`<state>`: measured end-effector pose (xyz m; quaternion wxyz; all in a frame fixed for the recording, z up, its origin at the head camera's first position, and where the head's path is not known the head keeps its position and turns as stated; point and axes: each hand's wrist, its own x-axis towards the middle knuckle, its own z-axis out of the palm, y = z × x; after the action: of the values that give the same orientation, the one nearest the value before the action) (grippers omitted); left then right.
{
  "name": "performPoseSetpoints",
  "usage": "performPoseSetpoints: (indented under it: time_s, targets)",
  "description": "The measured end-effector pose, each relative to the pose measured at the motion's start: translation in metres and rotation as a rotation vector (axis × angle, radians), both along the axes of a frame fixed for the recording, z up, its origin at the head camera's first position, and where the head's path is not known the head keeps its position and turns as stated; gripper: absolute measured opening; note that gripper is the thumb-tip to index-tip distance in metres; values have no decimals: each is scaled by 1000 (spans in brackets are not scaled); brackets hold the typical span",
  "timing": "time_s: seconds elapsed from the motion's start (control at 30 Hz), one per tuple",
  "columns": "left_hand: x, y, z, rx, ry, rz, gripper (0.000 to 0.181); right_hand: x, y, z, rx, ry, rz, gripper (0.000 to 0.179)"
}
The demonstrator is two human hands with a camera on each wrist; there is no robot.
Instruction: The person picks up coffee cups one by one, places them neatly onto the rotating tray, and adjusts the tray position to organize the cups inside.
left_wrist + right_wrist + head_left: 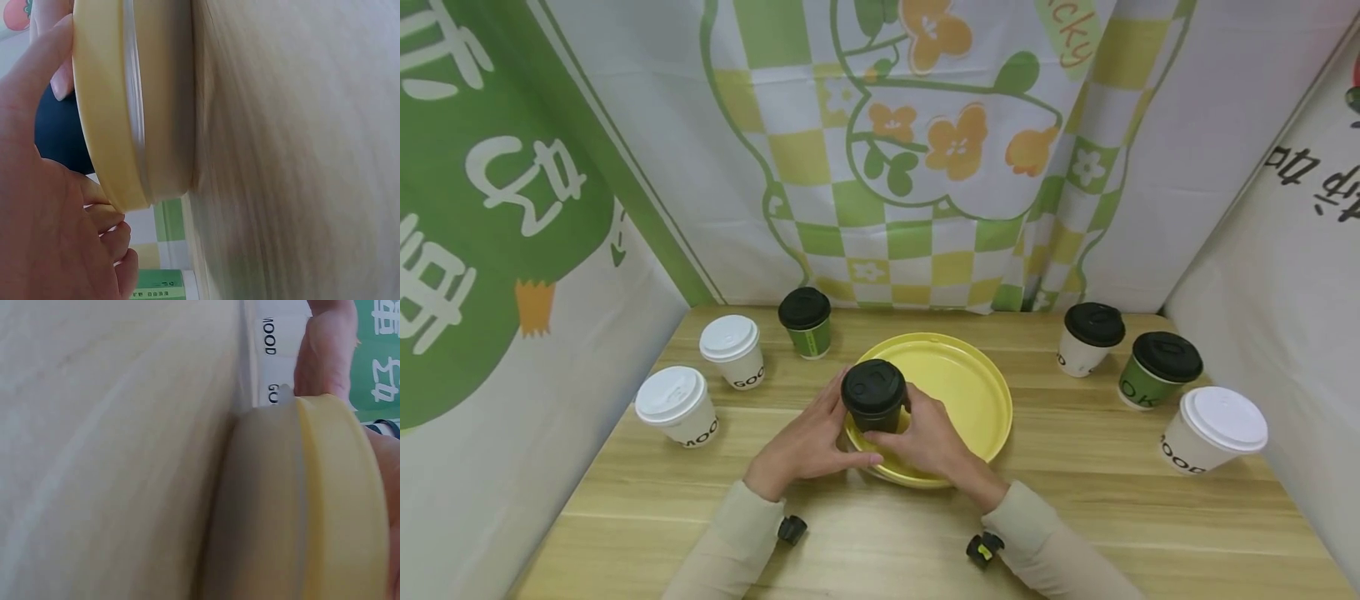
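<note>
A black paper coffee cup with a black lid stands upright at the left part of a round yellow tray; its base is hidden. My right hand grips the cup from the right, thumb across its front. On the cup's left, my left hand has its thumb stretched along the tray's front-left rim. Its other fingers lie loosely bent by the rim and the cup's side in the left wrist view. There the dark cup shows between the thumb and those fingers.
On the wooden table's left stand two white-lidded cups and a green cup. At the right are a black-lidded white cup, a green cup and a white cup. Printed curtains close the back.
</note>
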<state>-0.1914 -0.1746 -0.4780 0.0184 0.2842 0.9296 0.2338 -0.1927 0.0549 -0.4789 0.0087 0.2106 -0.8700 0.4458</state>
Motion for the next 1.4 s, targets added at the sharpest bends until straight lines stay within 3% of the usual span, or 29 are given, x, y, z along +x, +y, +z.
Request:
performPoseSetpoints:
  time_s: [0.17,0.37,0.6,0.93,1.23,1.4]
  targets:
    - [1,0,2,-4,-8,13,124,3,15,10,17,3,-33,85]
    - [0,-3,1,6,23,13,124,11,52,26,21,22,-104,87]
    - [-2,-8,4,-10,-20,47,120,7,113,36,27,-74,-231,90]
    - [-8,-14,6,-32,-27,33,114,-2,190,25,137,-236,-373,102]
    - [-15,-24,11,-78,-30,31,105,-15,222,14,326,-309,-451,107]
    - [-18,-28,11,-107,-38,73,100,-25,233,11,345,-306,-483,101]
